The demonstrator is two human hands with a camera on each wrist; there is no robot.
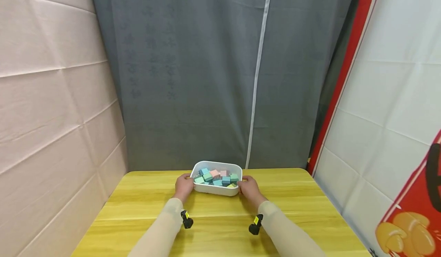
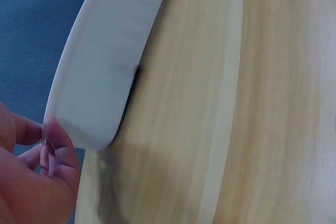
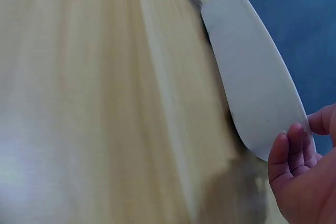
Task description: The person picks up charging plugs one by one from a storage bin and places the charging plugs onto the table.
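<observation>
At the two short ends of the white bin (image 1: 213, 189), the person's left hand (image 1: 183, 185) and right hand (image 1: 250, 189) pinch its rim, thumbs and fingers clamped on the end walls. Inside the bin lies a loose heap of pastel blocks (image 1: 208, 177); beneath the bin is the wooden table (image 1: 220, 226), whose far edge runs just behind it, with the grey curtain (image 1: 193, 77) beyond. Whether the bin's base fully touches the wood, I cannot tell. The likeliest trouble, I judge, is uneven lifting: should one end rise faster, the blocks could slide toward the lower end and tug that rim from the fingertips. Pushing the bin farther back could leave it overhanging that edge and tipping.
</observation>
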